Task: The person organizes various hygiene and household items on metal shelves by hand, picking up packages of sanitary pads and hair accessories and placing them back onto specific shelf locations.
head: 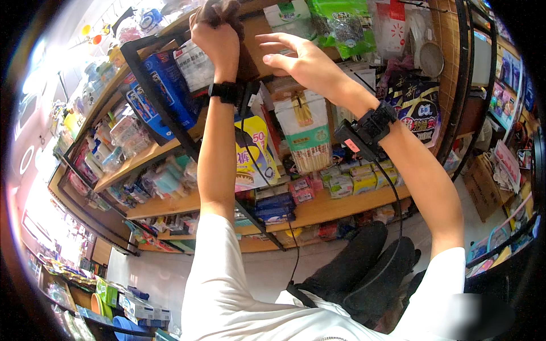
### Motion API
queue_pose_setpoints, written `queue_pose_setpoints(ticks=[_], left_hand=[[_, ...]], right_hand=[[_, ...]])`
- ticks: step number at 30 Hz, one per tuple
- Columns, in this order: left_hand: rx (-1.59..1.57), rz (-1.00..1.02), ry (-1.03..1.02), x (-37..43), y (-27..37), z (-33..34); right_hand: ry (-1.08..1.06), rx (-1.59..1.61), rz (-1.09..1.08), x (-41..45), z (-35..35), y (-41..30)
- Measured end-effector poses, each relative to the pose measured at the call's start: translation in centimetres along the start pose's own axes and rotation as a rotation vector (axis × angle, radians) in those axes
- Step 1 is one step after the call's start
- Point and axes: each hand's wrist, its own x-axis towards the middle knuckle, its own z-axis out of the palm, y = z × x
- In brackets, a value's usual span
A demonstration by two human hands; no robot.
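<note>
My left hand (pixel 216 42) is raised at the top of the view, its fingers closed on a dark brown cloth item (pixel 219 12). Part of that bunched item is cut off by the upper picture edge. To its right, my right hand (pixel 305 64) hovers with fingers apart and nothing in them. A green-and-clear packet (pixel 345 27) and a white packet with a green panel (pixel 288 19) hang beyond the right hand. Below it hangs a clear pack of cotton swabs (pixel 308 136). A yellow-and-purple packet (pixel 256 149) is beside my left forearm.
Black metal posts (pixel 162 89) frame wooden shelves (pixel 332 209) crowded with packaged goods. Blue boxes (pixel 168 91) stand left of my left wrist. A round mesh strainer (pixel 431 59) hangs at upper right. Cables (pixel 399 200) run from both wrist devices. A cardboard box (pixel 482 187) sits at right.
</note>
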Motion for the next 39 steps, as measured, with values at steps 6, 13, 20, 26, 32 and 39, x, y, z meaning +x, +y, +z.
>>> queue_pose_setpoints(ticks=[6, 13, 20, 26, 32, 39], left_hand=[[-0.351, -0.309, -0.038, -1.5, -3.7, 1.3], [-0.773, -0.665, -0.039, -4.1, -3.5, 1.8], [-1.173, -0.810, 0.054, -5.3, -1.1, -1.8], [-1.268, -1.022, -0.334, -6.7, 7.4, -9.2], [-1.540, -1.420, -0.431, -15.2, 16.6, -12.3], [-1.560, -1.865, -0.726, -30.0, 19.3, -14.3]], right_hand=[[-0.011, 0.143, 0.091, 0.6, 0.9, -0.7], [-0.031, 0.154, 0.207, -0.4, 0.9, -1.5], [0.041, 0.123, 0.213, -2.1, -0.2, -1.8], [0.136, -0.182, 0.088, -8.1, -0.2, -2.6], [0.376, -0.042, 0.100, -22.7, -0.8, -6.1], [0.450, -0.049, 0.784, -40.5, -0.7, -10.1]])
